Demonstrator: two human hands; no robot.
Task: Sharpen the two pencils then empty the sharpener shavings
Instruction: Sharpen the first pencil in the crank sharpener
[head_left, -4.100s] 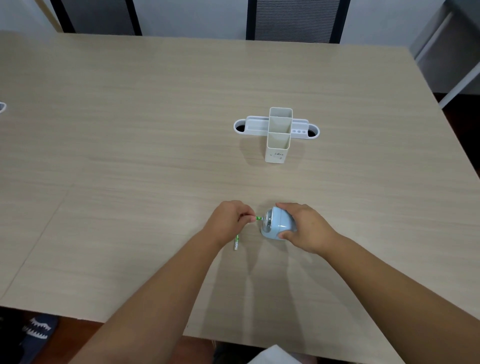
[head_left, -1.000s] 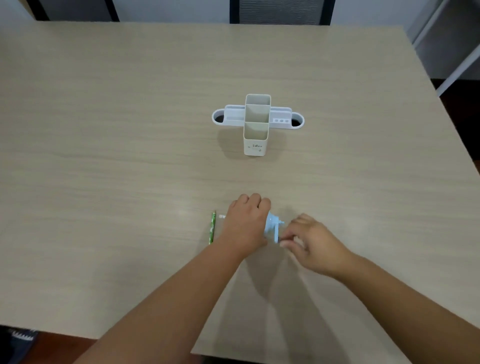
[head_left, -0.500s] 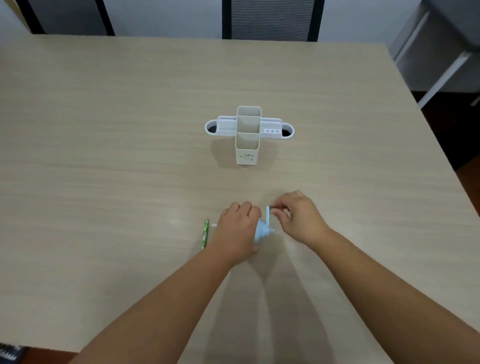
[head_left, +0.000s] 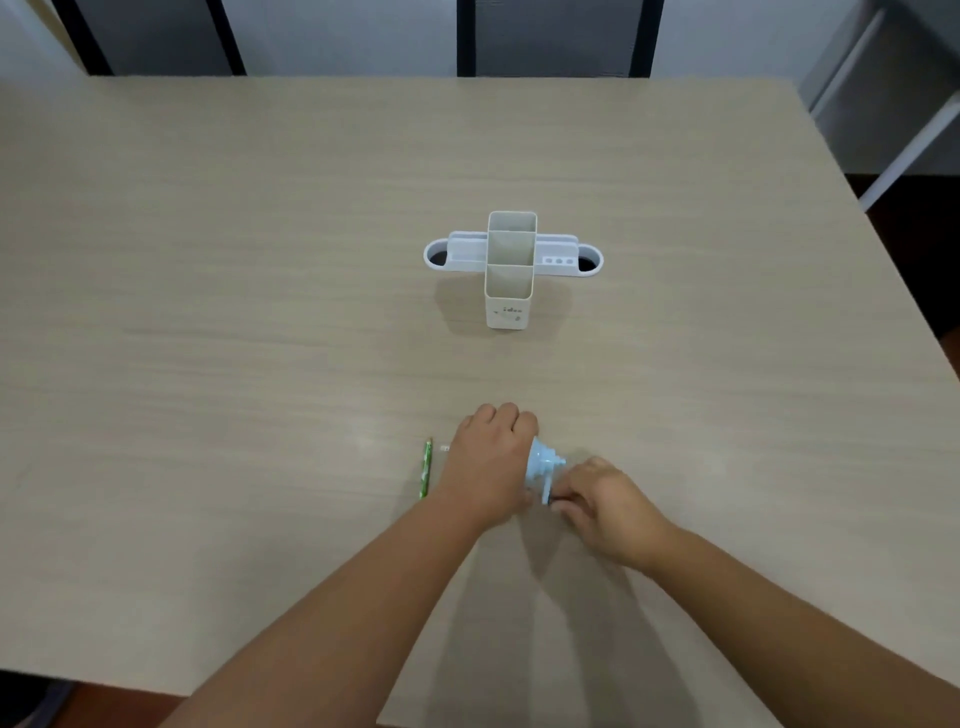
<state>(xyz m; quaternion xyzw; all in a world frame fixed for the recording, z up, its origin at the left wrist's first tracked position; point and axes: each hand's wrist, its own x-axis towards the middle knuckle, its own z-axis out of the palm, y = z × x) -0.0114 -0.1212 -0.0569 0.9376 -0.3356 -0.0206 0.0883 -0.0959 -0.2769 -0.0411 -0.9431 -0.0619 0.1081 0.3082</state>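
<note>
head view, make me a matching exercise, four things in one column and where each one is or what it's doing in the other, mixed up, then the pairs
Things:
1. green pencil
2. left hand
3. right hand
4. white desk organiser

States:
A. pinching the crank of the blue sharpener
B. standing alone at mid-table
C. lying loose on the table, left of both hands
D. clasped over the sharpener body

Pairs: 1-C, 2-D, 3-A, 4-B

Left hand (head_left: 491, 460) grips the sharpener (head_left: 540, 464); right hand (head_left: 605, 506) pinches its crank; a pencil (head_left: 426, 474) lies on the worktop (head_left: 260, 312).
</note>
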